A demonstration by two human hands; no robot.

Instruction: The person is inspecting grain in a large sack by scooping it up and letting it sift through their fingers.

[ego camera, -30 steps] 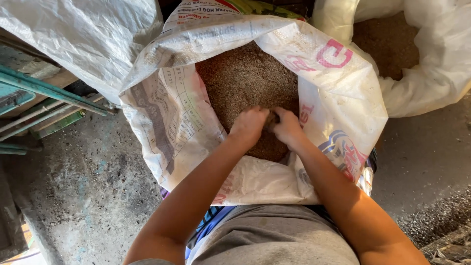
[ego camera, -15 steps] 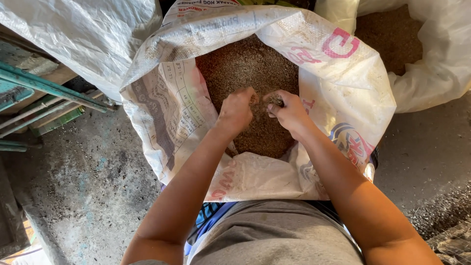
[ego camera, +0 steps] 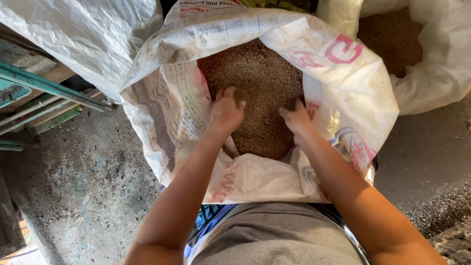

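A white woven sack (ego camera: 171, 113) with printed panels stands open in front of me, filled with brown grainy feed (ego camera: 255, 78). My left hand (ego camera: 226, 110) rests on the feed near the sack's left wall, fingers curled and spread slightly. My right hand (ego camera: 296, 117) is at the right wall, fingers bent down into the feed. Whether either hand holds grains is hidden by the fingers. Both forearms reach in over the sack's near rim.
A second white sack (ego camera: 441, 64) with similar brown feed stands at the upper right. Another white sack (ego camera: 83, 34) lies at the upper left. Green metal bars (ego camera: 44, 83) and boards are at the left. Grey dusty concrete floor (ego camera: 83, 186) surrounds the sacks.
My hands were together at the middle of the feed; they have moved up and then apart, the left toward the left wall and the right toward the right wall.
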